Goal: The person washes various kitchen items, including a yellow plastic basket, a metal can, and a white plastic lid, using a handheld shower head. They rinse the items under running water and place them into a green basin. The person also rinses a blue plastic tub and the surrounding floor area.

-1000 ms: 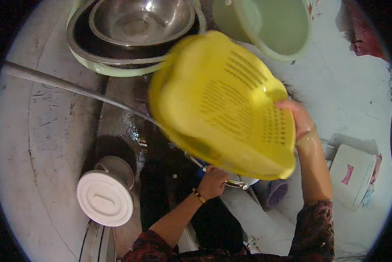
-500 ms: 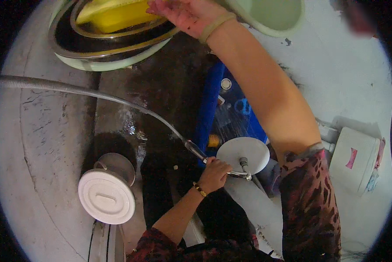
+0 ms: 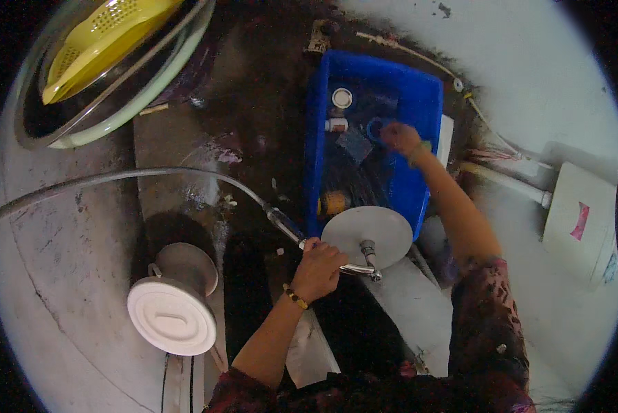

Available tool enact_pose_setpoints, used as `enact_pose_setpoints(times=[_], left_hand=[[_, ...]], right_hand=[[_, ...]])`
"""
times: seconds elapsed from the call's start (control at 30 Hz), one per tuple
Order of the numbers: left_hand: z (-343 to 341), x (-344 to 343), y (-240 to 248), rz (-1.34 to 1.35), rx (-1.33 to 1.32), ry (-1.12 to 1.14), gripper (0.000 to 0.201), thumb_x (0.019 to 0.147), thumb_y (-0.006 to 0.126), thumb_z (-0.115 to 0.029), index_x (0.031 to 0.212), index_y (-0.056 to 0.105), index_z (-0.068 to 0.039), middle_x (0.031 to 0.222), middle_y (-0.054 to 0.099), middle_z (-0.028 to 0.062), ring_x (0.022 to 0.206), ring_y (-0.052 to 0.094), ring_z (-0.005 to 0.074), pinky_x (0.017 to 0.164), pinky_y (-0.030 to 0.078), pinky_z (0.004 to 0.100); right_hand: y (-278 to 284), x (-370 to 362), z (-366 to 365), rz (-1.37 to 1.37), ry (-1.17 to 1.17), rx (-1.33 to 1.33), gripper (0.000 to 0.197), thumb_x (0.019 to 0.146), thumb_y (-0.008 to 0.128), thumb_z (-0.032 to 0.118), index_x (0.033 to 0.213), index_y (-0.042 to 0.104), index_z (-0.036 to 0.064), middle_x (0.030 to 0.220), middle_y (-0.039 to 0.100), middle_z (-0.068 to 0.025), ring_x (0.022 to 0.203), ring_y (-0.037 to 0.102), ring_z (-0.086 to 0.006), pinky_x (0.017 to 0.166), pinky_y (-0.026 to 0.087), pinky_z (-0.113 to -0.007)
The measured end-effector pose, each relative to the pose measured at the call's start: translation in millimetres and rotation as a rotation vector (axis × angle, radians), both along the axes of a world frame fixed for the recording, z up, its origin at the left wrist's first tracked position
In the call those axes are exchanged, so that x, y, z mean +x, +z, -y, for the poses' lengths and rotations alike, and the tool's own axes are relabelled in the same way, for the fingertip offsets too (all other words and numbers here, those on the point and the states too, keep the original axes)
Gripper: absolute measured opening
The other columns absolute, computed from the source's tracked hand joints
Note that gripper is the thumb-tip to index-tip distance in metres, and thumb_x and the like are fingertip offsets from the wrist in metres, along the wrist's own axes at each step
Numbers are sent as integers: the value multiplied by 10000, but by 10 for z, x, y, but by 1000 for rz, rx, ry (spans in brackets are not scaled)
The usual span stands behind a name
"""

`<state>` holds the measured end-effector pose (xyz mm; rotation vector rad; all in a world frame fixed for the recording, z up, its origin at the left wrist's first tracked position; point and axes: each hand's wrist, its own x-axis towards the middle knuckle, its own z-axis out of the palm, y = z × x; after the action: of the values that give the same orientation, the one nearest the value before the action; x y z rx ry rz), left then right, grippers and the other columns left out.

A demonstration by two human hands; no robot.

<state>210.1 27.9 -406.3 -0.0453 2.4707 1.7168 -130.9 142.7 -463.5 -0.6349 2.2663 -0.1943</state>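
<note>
1. The left hand (image 3: 317, 267) was closed around the handle of a round steel lid (image 3: 367, 236), which it held level, just in front of a blue plastic crate (image 3: 412, 103) on the wet floor.
2. The right hand (image 3: 400, 138) was reaching into the crate, fingers curled among the small items; whether it had gripped anything could not be told. A blue ring-shaped piece (image 3: 376, 128), a white cap (image 3: 342, 98) and a small bottle (image 3: 336, 124) lay nearest to it.
3. A grey hose (image 3: 151, 174) ran across the floor, its nozzle end touching or just beside the left hand.
4. Judgement: the reach would go best with the lid kept steady and clear of the crate's rim, so that the right hand picks by sight, not by feel.
5. Judgement: the hose end warranted watching, as it could slip on the wet surface.
6. A white lidded container (image 3: 172, 316) stood to the left; a yellow colander (image 3: 102, 38) sat in stacked basins (image 3: 116, 113), well apart.
</note>
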Motion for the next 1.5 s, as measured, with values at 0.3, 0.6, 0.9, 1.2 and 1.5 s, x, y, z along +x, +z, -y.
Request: enact_pose_setpoints(times=[0.3,0.6,0.9,1.2,1.5], left_hand=[[43,14,-113,15,-121,-86,260,552,565,-36,796,581,-124,710,529,43,743,509,239,865,307,419],[-18,-10,-271,-30,-153,-12,267,501,540,-45,755,561,-122,657,482,37,690,499,239,811,331,418],[46,-3,-238,122,-190,-48,227,582,555,-12,778,563,-126,708,515,21,765,514,221,870,306,392],[43,-46,-274,58,-165,-96,246,569,559,0,778,559,-128,731,532,27,775,509,224,866,313,391],[57,-18,-326,9,-160,36,236,507,549,-54,734,544,-120,641,473,43,668,492,240,773,360,406]], right_hand=[[-2345,217,-701,-414,120,-343,627,744,624,273,1292,352,136,1237,448,-138,1152,399,-358,925,353,-444],[-2404,777,-1086,-154,332,132,573,771,569,302,1271,355,123,1247,430,-138,1163,359,-405,906,348,-497],[-1593,716,-266,-546,-48,-149,695,688,681,248,1283,338,145,1306,331,-183,1200,316,-396,922,342,-479],[-2545,470,-596,-136,147,18,439,790,555,190,1209,437,136,1191,459,-146,1098,449,-297,884,409,-409],[-2246,590,-1203,-743,-192,202,605,665,659,460,1148,521,122,1242,401,-206,1111,415,-373,900,376,-464]])
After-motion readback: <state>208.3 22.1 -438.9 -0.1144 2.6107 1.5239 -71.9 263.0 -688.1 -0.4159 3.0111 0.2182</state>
